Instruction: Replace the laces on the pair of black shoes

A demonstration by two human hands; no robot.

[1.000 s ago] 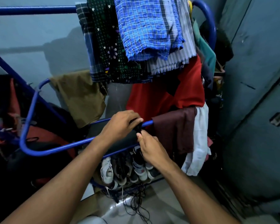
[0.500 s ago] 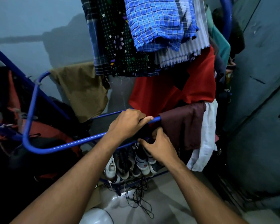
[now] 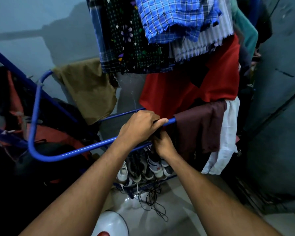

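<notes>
My left hand (image 3: 140,127) is closed over a dark item draped on the blue rack bar (image 3: 71,151). Just below it, my right hand (image 3: 163,143) grips the hanging end of the same dark item; what the item is I cannot tell. Under the hands, several shoes (image 3: 143,167), white and dark, stand toe-down on the rack's bottom shelf. A loose tangle of black laces (image 3: 153,200) lies on the pale floor in front of the shoes.
The blue drying rack is loaded with clothes: a maroon cloth (image 3: 201,126), a red garment (image 3: 191,89), a blue checked cloth (image 3: 174,17), an olive cloth (image 3: 87,89). A grey door (image 3: 279,99) stands at the right. A white round object (image 3: 111,223) sits near the bottom edge.
The view has moved closer and tilted down. My right hand slid up under my left hand and closed on the dark item; my left hand stayed on the bar.
</notes>
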